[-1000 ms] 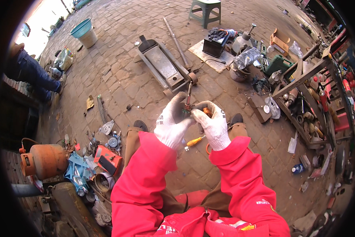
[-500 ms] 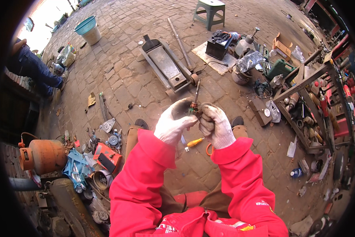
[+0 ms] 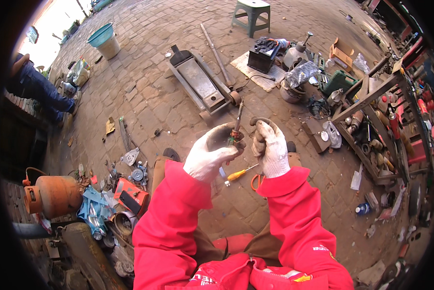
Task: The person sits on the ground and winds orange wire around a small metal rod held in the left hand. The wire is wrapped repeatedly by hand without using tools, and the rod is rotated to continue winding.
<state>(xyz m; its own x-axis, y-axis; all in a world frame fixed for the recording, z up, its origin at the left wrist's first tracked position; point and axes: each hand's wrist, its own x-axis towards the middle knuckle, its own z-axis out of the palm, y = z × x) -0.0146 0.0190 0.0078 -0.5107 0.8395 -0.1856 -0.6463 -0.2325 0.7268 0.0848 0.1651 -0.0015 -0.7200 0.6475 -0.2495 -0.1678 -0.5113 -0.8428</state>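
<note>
My left hand, in a soiled white glove, is closed round a small motor armature with copper-coloured and green parts. Its threaded shaft points up and away from me. Just right of it, apart from the armature, my right hand wears a similar glove, the fingers curled in. Whatever those fingers hold, if anything, is hidden. On the paving below the hands lie a yellow-handled screwdriver and an orange-handled pair of scissors.
A floor jack stands ahead, with a long metal bar beside it. To the right are a battery and a cluttered metal rack. An orange gas cylinder stands left, near a phone. Another person's legs show far left.
My right hand has come away from the armature, moving slightly right. My left hand still holds the armature, and more of the screwdriver shows between the hands.
</note>
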